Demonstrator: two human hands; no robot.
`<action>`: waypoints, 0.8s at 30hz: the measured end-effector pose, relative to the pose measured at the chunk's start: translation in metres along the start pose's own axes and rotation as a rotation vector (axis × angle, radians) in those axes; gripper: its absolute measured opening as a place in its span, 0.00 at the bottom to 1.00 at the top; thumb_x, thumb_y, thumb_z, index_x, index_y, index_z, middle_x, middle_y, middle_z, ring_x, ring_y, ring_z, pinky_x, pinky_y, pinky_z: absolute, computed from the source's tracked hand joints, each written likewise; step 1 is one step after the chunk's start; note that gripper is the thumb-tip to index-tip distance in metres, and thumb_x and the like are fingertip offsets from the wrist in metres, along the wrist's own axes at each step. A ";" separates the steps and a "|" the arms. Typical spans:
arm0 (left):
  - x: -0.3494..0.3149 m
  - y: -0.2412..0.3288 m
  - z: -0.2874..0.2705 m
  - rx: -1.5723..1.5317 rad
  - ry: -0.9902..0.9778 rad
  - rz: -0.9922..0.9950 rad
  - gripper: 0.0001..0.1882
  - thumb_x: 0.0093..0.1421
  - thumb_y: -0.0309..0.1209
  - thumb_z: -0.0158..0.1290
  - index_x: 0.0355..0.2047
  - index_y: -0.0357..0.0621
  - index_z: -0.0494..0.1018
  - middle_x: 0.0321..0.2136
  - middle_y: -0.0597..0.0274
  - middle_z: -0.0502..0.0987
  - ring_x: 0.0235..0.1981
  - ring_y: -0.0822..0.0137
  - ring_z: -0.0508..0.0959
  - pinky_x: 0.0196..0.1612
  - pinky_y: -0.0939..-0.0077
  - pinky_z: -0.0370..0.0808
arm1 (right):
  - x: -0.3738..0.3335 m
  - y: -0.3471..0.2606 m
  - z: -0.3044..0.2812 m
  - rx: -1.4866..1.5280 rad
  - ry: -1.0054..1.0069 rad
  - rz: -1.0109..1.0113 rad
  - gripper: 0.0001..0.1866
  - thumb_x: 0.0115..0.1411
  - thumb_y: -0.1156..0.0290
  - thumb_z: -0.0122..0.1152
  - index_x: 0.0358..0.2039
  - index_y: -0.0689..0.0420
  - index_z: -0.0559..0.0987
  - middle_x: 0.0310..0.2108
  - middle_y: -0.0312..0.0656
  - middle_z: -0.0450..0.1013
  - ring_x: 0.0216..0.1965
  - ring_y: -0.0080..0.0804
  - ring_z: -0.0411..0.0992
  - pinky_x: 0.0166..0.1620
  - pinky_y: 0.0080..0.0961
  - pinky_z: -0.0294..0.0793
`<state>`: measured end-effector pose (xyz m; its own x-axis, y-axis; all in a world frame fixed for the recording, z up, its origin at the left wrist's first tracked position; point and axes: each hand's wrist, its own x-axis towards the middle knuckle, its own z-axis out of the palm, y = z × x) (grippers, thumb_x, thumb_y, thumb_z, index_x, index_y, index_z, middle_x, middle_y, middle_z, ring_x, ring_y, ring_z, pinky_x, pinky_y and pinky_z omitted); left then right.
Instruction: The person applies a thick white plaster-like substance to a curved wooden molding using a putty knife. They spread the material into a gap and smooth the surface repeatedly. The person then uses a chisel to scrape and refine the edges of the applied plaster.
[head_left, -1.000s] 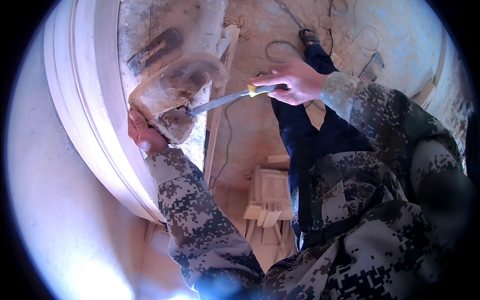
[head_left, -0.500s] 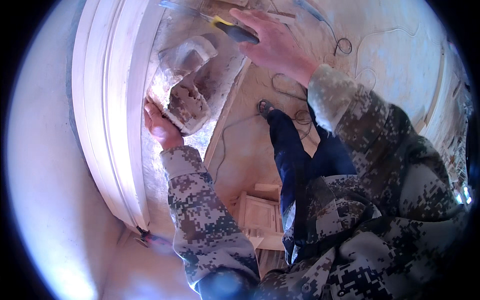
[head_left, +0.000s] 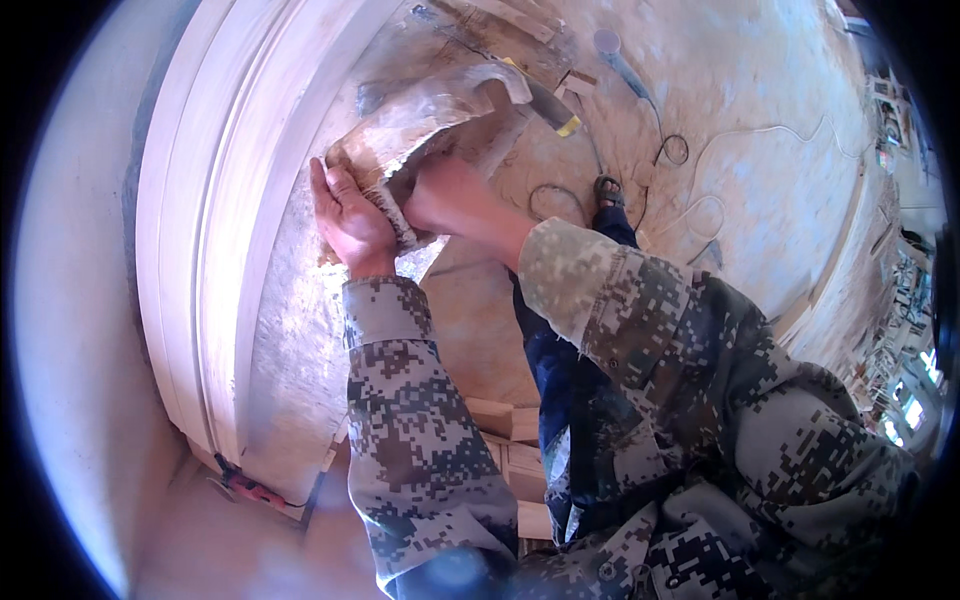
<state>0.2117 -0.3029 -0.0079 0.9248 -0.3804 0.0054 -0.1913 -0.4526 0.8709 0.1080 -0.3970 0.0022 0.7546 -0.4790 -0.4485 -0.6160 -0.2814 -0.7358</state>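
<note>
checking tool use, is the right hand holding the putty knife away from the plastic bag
No, the right hand is reaching into the crumpled plastic bag that the left hand holds against the white door frame.

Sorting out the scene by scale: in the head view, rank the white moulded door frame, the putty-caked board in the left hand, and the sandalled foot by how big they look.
1. White moulded door frame, by far the largest.
2. Putty-caked board, held up by the left hand.
3. Sandalled foot, smallest, though it lies farther from the camera, so its true size against the board is unsure.
</note>
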 end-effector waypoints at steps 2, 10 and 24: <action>-0.008 0.014 0.002 0.027 -0.054 -0.029 0.34 0.74 0.45 0.46 0.68 0.27 0.60 0.60 0.36 0.73 0.61 0.54 0.74 0.64 0.66 0.69 | 0.007 0.010 0.001 -0.104 -0.008 -0.037 0.14 0.53 0.65 0.62 0.34 0.60 0.86 0.38 0.56 0.81 0.43 0.54 0.81 0.47 0.45 0.81; -0.017 0.040 -0.002 0.290 -0.216 0.156 0.53 0.61 0.62 0.59 0.71 0.33 0.57 0.63 0.30 0.66 0.66 0.39 0.67 0.68 0.55 0.64 | 0.011 0.032 0.039 -0.015 0.277 -0.243 0.15 0.58 0.60 0.59 0.37 0.56 0.85 0.41 0.54 0.81 0.43 0.52 0.81 0.46 0.47 0.80; -0.019 0.037 -0.008 0.207 -0.274 0.076 0.50 0.67 0.54 0.57 0.73 0.30 0.49 0.70 0.37 0.59 0.71 0.49 0.61 0.71 0.63 0.57 | -0.044 0.052 0.054 0.672 0.170 0.037 0.15 0.55 0.62 0.67 0.27 0.64 0.83 0.25 0.53 0.76 0.30 0.48 0.77 0.35 0.40 0.74</action>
<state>0.1896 -0.3065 0.0284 0.7878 -0.6092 -0.0902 -0.3450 -0.5578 0.7549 0.0551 -0.3457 -0.0439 0.6563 -0.6172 -0.4341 -0.3256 0.2873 -0.9008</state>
